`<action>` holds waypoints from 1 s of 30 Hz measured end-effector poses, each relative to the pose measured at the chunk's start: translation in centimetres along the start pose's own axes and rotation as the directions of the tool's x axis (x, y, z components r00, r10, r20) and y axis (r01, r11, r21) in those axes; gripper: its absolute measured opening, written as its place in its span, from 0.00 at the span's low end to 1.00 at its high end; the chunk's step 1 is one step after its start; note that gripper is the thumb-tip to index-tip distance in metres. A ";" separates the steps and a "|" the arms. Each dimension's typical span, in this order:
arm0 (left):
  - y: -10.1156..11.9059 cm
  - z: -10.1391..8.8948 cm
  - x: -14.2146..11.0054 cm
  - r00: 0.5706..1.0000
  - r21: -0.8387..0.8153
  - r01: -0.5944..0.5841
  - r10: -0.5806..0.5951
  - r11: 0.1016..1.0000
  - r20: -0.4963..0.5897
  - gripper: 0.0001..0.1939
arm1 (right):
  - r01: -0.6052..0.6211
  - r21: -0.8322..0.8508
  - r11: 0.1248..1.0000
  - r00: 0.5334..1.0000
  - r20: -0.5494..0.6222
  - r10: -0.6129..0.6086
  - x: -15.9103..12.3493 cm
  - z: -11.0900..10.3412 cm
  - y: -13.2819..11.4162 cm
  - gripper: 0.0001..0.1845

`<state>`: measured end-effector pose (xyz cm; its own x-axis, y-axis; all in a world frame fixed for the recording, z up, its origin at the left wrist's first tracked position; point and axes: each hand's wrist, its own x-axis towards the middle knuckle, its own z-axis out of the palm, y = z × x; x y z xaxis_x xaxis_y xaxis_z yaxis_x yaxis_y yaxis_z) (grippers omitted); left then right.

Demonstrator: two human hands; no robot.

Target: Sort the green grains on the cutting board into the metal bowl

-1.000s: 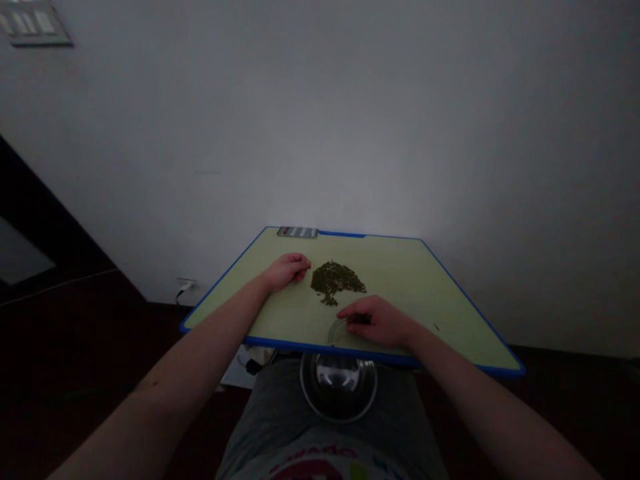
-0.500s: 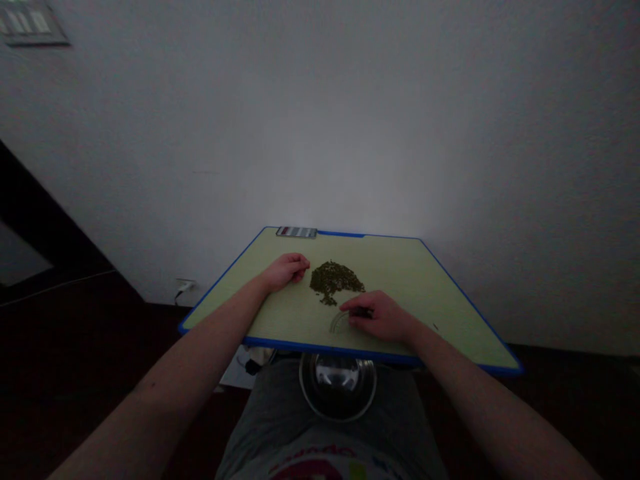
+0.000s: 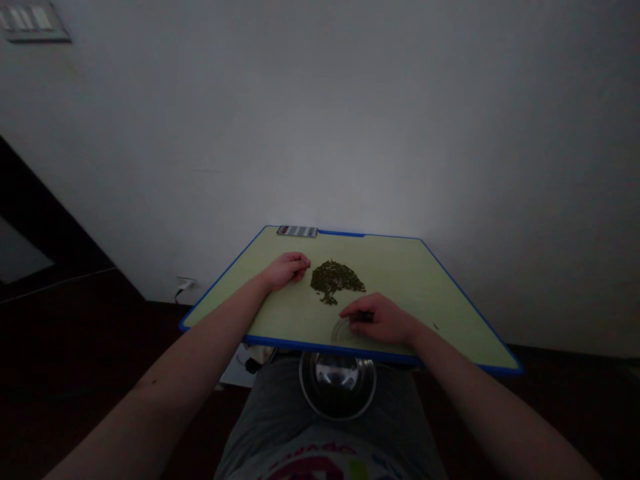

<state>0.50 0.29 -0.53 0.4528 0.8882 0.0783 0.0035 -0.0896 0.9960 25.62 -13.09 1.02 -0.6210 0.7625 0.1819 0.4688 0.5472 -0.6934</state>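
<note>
A loose heap of small dark green-brown grains (image 3: 336, 277) lies on a pale yellow-green board (image 3: 400, 267) with blue edging. My left hand (image 3: 289, 270) rests just left of the heap, its fingers curled and closed; whatever may be between them is hidden. At the near right of the grains is my right hand (image 3: 377, 319), index finger extended and thumb curled in. Under its fingers shows the curved rim of a clear, see-through object (image 3: 340, 329), tilted toward the near edge; its kind cannot be made out. The hand appears to grip it.
A shiny metal bowl (image 3: 337, 393) sits on my lap, below the board's near edge. A phone (image 3: 297, 231) lies at the far left of the board, close to the wall (image 3: 350, 120). One dark speck (image 3: 435, 327) lies on the right. A plugged-in outlet (image 3: 186, 285) is at lower left.
The clear object's rim has shifted slightly toward the near edge and right, with a small movement of my right hand. My left hand and the heap look the same.
</note>
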 end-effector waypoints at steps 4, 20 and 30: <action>0.3 0.2 -0.2 1.000 -0.016 0.010 -0.010 1.000 -0.013 0.09 | -0.003 -0.017 1.000 1.000 0.001 0.003 0.0 0.0 0.0 0.16; 0.2 0.3 -0.1 1.000 -0.013 0.009 -0.009 1.000 -0.005 0.10 | -0.224 -0.246 0.943 0.909 -0.403 0.110 1.2 -0.3 1.3 0.16; 0.3 0.2 -0.2 1.000 -0.013 0.014 -0.014 1.000 -0.007 0.09 | -0.175 -0.234 0.956 0.948 -0.304 0.099 1.3 -0.2 0.8 0.17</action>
<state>0.62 0.01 -0.26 0.4462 0.8926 0.0642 -0.0018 -0.0709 0.9975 25.34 -11.62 0.78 -0.3511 0.8817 0.3152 0.7043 0.4705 -0.5316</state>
